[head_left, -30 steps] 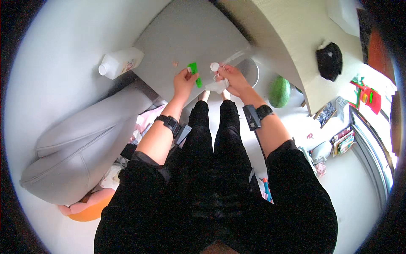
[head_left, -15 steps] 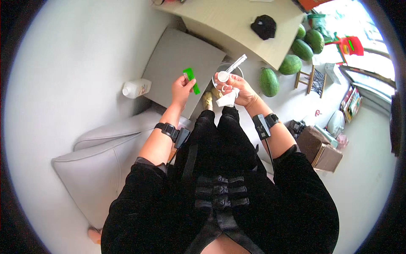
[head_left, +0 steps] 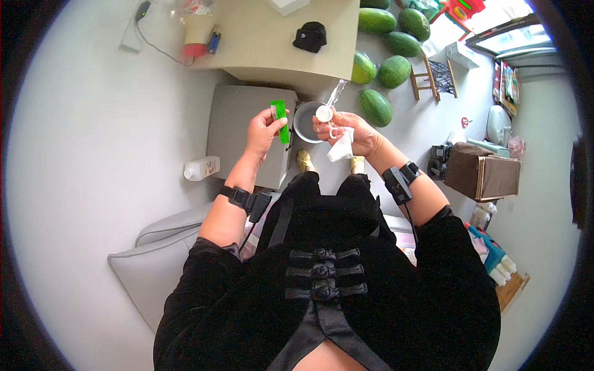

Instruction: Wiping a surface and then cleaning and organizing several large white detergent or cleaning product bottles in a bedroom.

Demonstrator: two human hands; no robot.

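My left hand [head_left: 262, 132] is closed around a slim, flat bright-green packet [head_left: 281, 117], thumb across its front. To its right, my right hand [head_left: 360, 131] pinches a small white round piece [head_left: 323, 114], whose exact kind I cannot make out. A long, clear plastic-looking strip [head_left: 336, 93] sticks up beyond it. Below the fingers of this hand hangs a crumpled white tissue-like piece [head_left: 340, 148], and a small white loop shows between the two. Partly behind my right hand, a round grey bin [head_left: 297, 123] stands on the floor.
A grey padded seat [head_left: 232, 123] lies beyond my left hand. Past it stands a pale table [head_left: 266, 49] bearing a black cap [head_left: 310, 37]. Several watermelons [head_left: 375, 107] and a small wooden folding stool [head_left: 427, 80] are at the right. A white bottle [head_left: 202, 168] lies left.
My view has shifted, so the table, seat and watermelons appear further left, and more of the bin shows. Both hands keep hold of the same things.
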